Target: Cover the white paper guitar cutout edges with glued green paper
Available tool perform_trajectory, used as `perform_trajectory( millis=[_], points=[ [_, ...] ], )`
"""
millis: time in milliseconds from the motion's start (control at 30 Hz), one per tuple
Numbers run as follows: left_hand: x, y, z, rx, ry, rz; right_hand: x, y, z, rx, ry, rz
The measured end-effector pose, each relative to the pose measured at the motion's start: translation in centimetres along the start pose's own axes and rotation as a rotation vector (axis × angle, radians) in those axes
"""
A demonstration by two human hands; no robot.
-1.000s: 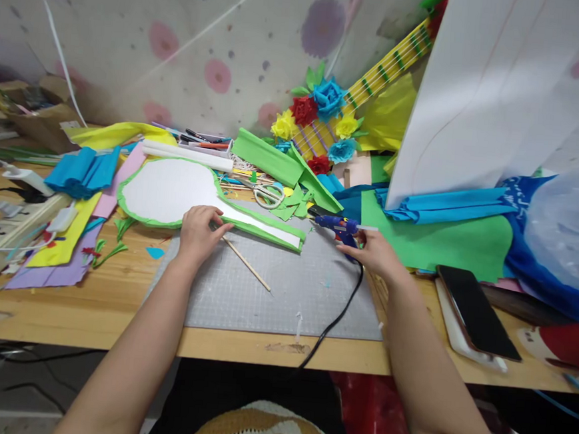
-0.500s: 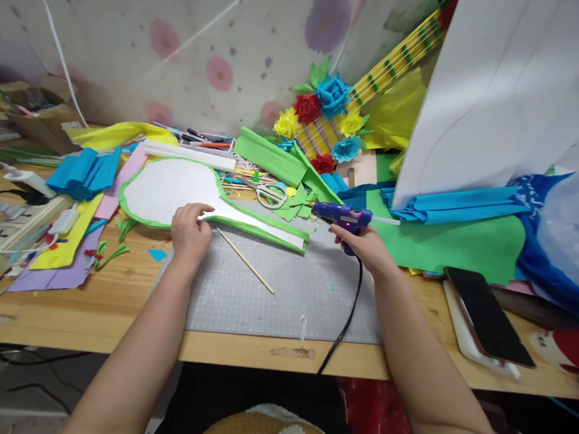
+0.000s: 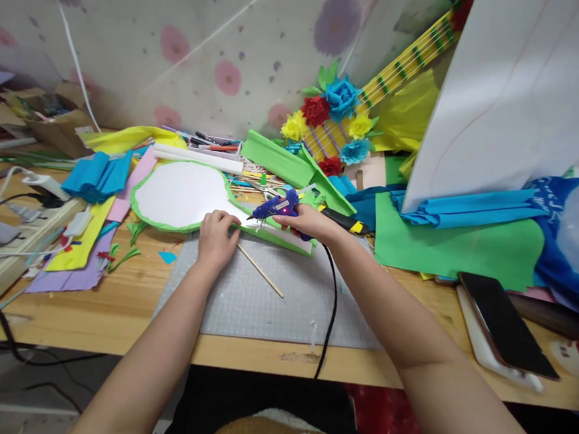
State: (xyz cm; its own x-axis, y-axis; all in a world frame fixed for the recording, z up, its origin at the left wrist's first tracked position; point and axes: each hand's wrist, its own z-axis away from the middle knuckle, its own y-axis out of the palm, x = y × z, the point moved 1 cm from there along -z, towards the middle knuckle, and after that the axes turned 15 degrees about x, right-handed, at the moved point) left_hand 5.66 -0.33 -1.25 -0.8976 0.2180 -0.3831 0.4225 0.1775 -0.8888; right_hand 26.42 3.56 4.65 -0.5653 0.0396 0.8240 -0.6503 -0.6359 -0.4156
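A white guitar-shaped foam cutout with a green paper border [image 3: 181, 195] lies across the back of a grey cutting mat [image 3: 268, 295]. My left hand [image 3: 216, 238] pinches the cutout's lower edge where the round body narrows into the neck. My right hand [image 3: 305, 223] grips a blue hot glue gun [image 3: 273, 207], its nozzle pointing left and down at the neck close to my left fingers. The gun's black cord [image 3: 332, 300] trails over the mat and off the table's front edge. A thin wooden stick [image 3: 261, 270] lies on the mat just right of my left hand.
Coloured paper sheets and scraps crowd the back of the wooden table [image 3: 126, 311], with scissors [image 3: 271, 190], pens and a paper guitar decorated with flowers [image 3: 335, 117]. A large white board [image 3: 519, 95] leans at right. A black phone [image 3: 506, 324] lies at right; a power strip [image 3: 16, 249] at left.
My right hand lifted the glue gun from the right side of the mat and carried it left to the cutout's neck. My left hand kept its hold on the cutout's edge.
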Motion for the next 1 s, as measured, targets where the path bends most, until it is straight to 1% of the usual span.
perform_trajectory(
  millis=[133,300,567,833,1000],
  points=[
    [0.3,-0.5,0.0,0.025,-0.036,0.044,0.6,0.1,-0.2,0.035,-0.005,0.046],
    [0.3,-1.3,0.5,0.086,-0.176,0.124,1.1,0.7,-1.2,0.076,-0.028,0.073],
    [0.7,-1.8,0.5,0.106,-0.358,0.051,1.5,1.0,-2.6,0.080,-0.041,0.129],
    [0.8,-1.7,0.4,0.100,-0.371,0.015,1.6,1.2,-3.6,0.091,-0.052,0.183],
    [1.0,-1.6,0.3,0.106,-0.396,0.035,1.6,1.1,-3.5,0.115,-0.058,0.156]
  ],
)
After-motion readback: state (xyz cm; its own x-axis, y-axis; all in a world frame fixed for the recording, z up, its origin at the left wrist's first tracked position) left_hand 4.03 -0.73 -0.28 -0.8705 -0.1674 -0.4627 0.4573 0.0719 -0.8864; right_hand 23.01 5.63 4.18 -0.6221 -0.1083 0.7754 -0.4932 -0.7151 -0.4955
